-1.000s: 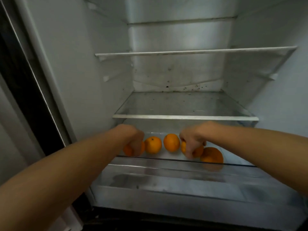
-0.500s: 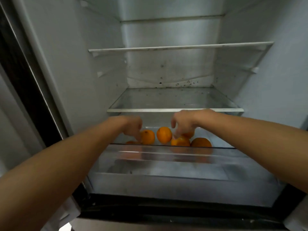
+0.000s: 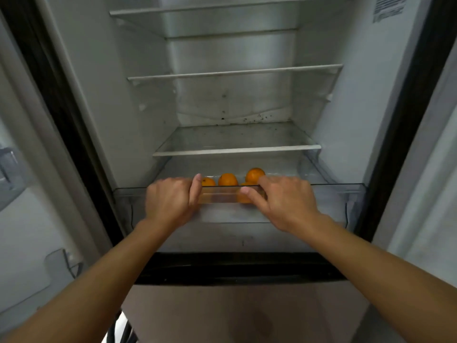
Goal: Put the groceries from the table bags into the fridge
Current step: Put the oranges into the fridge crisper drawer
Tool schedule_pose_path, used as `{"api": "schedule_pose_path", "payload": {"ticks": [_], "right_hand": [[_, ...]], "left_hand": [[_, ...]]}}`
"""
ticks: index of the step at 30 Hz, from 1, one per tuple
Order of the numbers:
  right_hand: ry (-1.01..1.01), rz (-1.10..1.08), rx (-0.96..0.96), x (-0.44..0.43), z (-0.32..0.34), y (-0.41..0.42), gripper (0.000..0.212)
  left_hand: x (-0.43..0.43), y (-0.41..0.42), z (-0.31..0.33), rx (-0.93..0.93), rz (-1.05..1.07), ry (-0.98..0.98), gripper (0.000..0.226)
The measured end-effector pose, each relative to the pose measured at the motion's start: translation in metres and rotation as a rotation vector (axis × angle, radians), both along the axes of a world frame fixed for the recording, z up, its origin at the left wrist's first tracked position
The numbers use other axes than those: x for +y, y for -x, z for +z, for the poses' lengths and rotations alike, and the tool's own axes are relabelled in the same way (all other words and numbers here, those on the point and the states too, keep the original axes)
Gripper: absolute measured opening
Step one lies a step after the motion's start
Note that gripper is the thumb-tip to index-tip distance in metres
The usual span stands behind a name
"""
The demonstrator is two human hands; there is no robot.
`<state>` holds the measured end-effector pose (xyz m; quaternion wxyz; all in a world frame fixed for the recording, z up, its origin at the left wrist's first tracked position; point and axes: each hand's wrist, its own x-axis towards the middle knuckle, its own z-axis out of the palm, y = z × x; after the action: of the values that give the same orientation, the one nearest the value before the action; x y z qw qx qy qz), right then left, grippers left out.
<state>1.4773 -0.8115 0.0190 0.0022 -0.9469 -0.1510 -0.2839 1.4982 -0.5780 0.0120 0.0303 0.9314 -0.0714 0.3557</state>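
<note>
Off the oranges (image 3: 228, 179) now, left hand (image 3: 170, 201) and right hand (image 3: 284, 201) both curl over the crisper drawer (image 3: 333, 185) front rim, gripping it, likely to slide it shut.

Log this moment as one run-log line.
left hand: grips front rim of crisper drawer | right hand: grips same rim | oranges: inside drawer, between the hands | step: oranges stowed

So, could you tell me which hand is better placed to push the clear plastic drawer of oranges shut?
Right, marginally: the right hand grips the front rim of the clear plastic drawer nearer its middle; the left hand grips it further off-centre.
</note>
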Motion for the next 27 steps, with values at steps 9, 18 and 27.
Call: {"api": "schedule_pose_path", "payload": {"ticks": [9, 18, 27], "right_hand": [[-0.027, -0.013, -0.2, 0.001, -0.007, -0.045, 0.074], [-0.037, -0.045, -0.3, 0.002, -0.018, -0.102, 0.066], [-0.086, -0.125, -0.076, 0.005, -0.013, -0.138, 0.094]], "left_hand": [[-0.004, -0.039, -0.005, -0.134, 0.007, 0.043, 0.058], [-0.003, -0.089, -0.001, 0.011, -0.076, 0.023, 0.072], [-0.003, -0.127, 0.003, 0.13, -0.09, -0.047, 0.091]]}}
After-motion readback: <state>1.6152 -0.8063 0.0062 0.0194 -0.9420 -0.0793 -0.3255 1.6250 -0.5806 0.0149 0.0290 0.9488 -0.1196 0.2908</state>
